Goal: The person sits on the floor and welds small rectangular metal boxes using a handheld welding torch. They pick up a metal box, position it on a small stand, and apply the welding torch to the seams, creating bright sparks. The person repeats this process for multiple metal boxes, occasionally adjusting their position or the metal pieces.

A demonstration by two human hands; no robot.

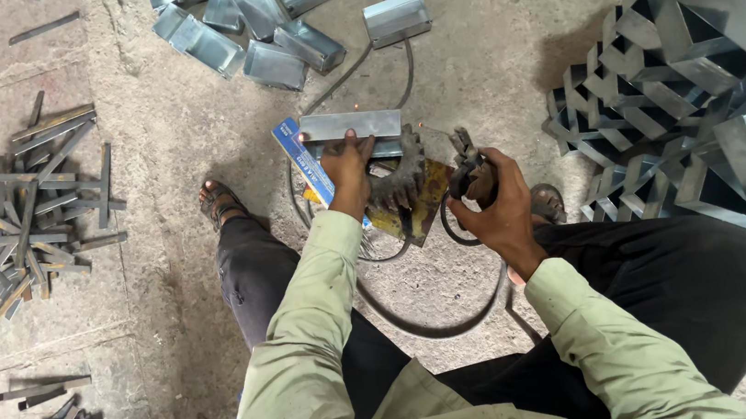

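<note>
I sit on a concrete floor with my knees apart. My left hand (347, 168) presses down on a folded galvanised metal box piece (350, 127) that rests on a large toothed gear (399, 179). My right hand (494, 197) grips a welding electrode holder (466, 170) whose tip sits close to the right end of the box piece, where small sparks show. A black cable (422, 324) loops from the holder across the floor between my legs. A blue flat pack (303, 161) lies under the left side of the piece.
Several finished metal box pieces (266, 27) lie at the top. A large stack of folded metal channels (692, 83) stands on the right. A heap of short flat steel strips (23, 218) lies on the left, with a smaller bunch (52, 409) lower down.
</note>
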